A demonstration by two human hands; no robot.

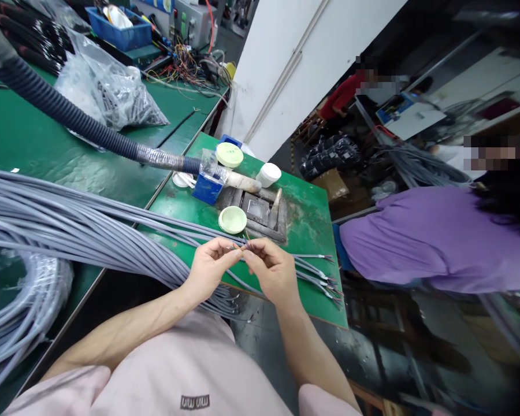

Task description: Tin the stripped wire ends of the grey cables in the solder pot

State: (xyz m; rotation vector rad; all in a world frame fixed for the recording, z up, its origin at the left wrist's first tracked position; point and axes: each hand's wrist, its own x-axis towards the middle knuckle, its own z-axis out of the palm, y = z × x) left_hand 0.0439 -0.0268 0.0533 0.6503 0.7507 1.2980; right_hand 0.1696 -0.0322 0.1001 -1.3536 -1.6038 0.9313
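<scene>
My left hand (208, 267) and my right hand (272, 270) meet over the near edge of a small green table (312, 208). Both pinch the stripped end of one grey cable, where thin coloured wires (244, 245) fan out between my fingertips. A thick bundle of grey cables (69, 222) runs from the left across the table under my hands, and its stripped ends (325, 277) lie to the right of my right hand.
A metal fixture (260, 211) sits beyond my hands with a pale green lid (233, 219), a blue box (208, 188) and a white cup (268, 173) around it. A black corrugated hose (69, 115) crosses the left bench. A person in purple (433, 237) bends at the right.
</scene>
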